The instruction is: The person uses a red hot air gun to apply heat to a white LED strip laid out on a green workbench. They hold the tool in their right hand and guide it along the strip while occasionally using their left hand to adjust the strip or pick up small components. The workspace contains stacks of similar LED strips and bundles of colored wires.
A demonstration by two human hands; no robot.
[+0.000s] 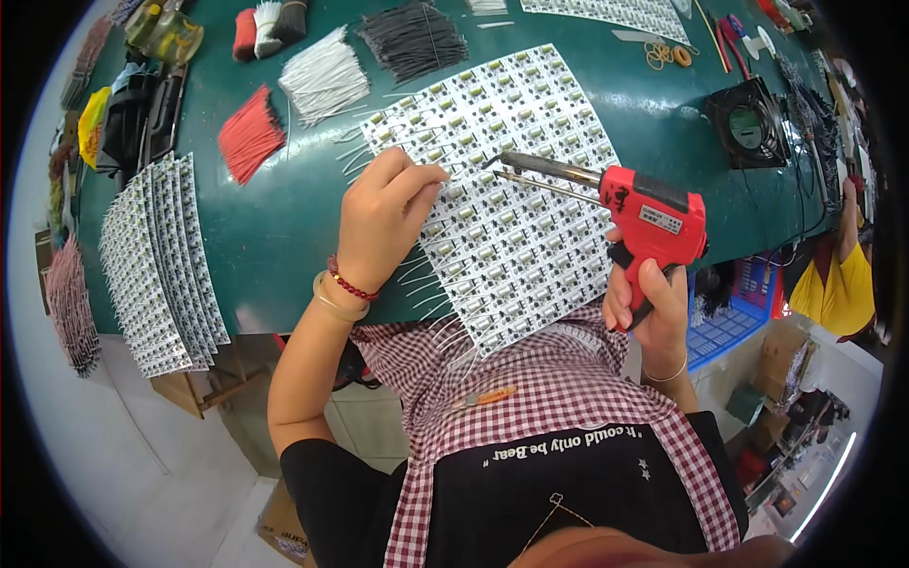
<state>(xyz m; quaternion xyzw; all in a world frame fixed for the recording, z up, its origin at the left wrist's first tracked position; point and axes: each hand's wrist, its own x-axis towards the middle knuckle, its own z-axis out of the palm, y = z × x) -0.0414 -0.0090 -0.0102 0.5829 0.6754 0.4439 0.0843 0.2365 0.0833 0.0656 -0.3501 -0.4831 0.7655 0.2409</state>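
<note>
A large white circuit board panel [516, 227] with rows of small parts lies at the table's front edge. Thin white wires [431, 301] stick out from its left side. My left hand [383, 213] is over the panel's left part, thumb and forefinger pinched together; what sits between them is too small to make out. My right hand [651, 305] grips the handle of a red and black soldering gun [653, 213]. Its metal tip points left, over the panel, a short way right of my left fingertips.
On the green table [256, 227] lie bundles of red wires [252, 134], white wires [325, 76] and black wires [413, 40]. Stacked board panels [156, 270] are at the left. A small black fan [748, 123] stands at the right, near a blue crate [724, 331]. Another person's yellow clothing [835, 293] shows far right.
</note>
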